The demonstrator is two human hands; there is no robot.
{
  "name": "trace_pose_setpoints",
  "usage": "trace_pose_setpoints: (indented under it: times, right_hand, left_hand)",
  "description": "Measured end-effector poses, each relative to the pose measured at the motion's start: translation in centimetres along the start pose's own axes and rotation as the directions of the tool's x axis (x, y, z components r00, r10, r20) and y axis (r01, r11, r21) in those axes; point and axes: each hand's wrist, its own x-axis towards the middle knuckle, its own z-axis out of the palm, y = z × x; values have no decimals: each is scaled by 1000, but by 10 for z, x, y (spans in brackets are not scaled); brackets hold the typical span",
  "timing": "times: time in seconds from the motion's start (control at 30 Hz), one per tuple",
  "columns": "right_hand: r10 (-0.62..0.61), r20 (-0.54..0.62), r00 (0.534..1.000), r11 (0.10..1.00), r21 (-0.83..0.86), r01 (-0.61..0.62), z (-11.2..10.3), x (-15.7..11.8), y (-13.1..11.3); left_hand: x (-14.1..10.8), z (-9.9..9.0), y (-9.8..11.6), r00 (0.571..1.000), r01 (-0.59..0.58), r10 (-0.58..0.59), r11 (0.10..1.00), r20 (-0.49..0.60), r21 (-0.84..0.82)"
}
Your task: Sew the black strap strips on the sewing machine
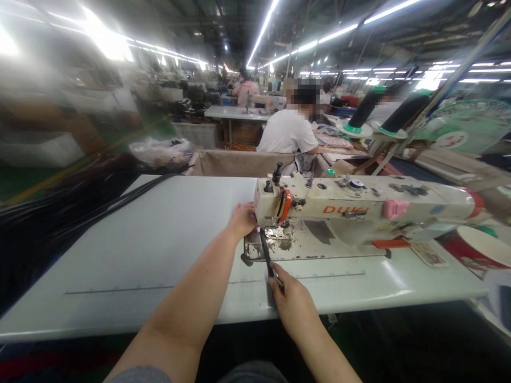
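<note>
A cream sewing machine [343, 205] stands on the pale worktable [179, 229]. From its needle area a narrow black strip [265, 250] runs toward the front edge of the table. My left hand [242, 219] is at the left end of the machine head, close to the needle; its fingertips are partly hidden, and what they hold, if anything, cannot be made out. Nearer to me, my right hand [289, 292] is closed on the black strip between thumb and fingers. A small metallic object, too small to name, shows at the right fingers.
Long black strips [120, 199] hang over the table's left side. Two black thread cones [365, 109] stand behind the machine at the right. A person in a white shirt [287, 132] sits beyond a cloth-lined bin [227, 162]. A red and white container [485, 247] is at the right.
</note>
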Motion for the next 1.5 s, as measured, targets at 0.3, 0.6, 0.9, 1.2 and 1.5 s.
trace_pose_setpoints:
  times: [0.3, 0.6, 0.9, 1.2, 1.5]
  right_hand:
    - [-63, -84, 994, 997, 48, 67, 3, 7, -1]
    - [-100, -317, 943, 969, 187, 165, -3, 0, 0]
    - [-97, 12, 995, 857, 510, 77, -4, 8, -31]
    - [44, 285, 957, 584, 770, -256, 30, 39, -44]
    - [-74, 413, 908, 520, 793, -319, 44, 56, -68]
  left_hand:
    - [-1, -5, -7, 994, 55, -77, 962, -74, -266]
    - [-14, -10, -10, 939, 152, -321, 713, -125, -685]
    - [-83, -30, -8, 871, 65, -451, 499, -195, -864]
    - [-154, -38, 4, 821, -63, -419, 610, -389, -790]
    - [-202, -44, 1, 832, -54, -350, 721, -430, -691]
